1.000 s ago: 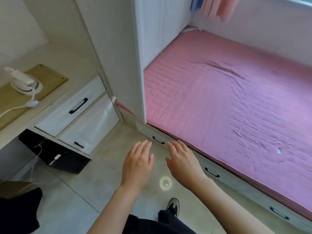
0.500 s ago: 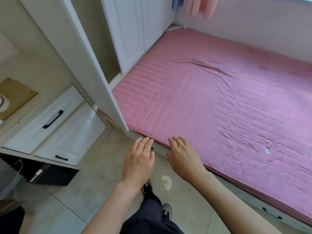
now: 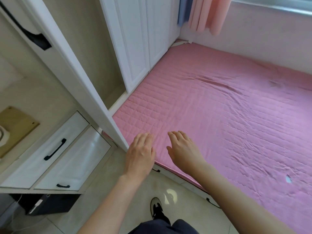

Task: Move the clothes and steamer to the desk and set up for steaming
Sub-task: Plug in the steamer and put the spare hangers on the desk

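Observation:
My left hand (image 3: 141,152) and my right hand (image 3: 183,150) are held out side by side, palms down, fingers apart, holding nothing, over the near corner of a bed with a pink quilted cover (image 3: 219,115). At the far left edge, only a sliver of the white steamer (image 3: 3,135) shows on a wooden board (image 3: 16,125) on the desk top (image 3: 38,102). No loose clothes lie on the bed. Pink and blue fabric (image 3: 202,12) hangs at the top by the window.
An open white wardrobe door (image 3: 81,85) stands between the desk and the bed. White drawers with black handles (image 3: 55,149) sit under the desk. A dark box with cables (image 3: 49,203) lies on the tiled floor (image 3: 104,196). My shoe (image 3: 156,208) is below.
The view has swung right and up toward the bed. The steamer has slid almost out of view at the left. Both hands have moved forward from over the floor to over the bed's corner.

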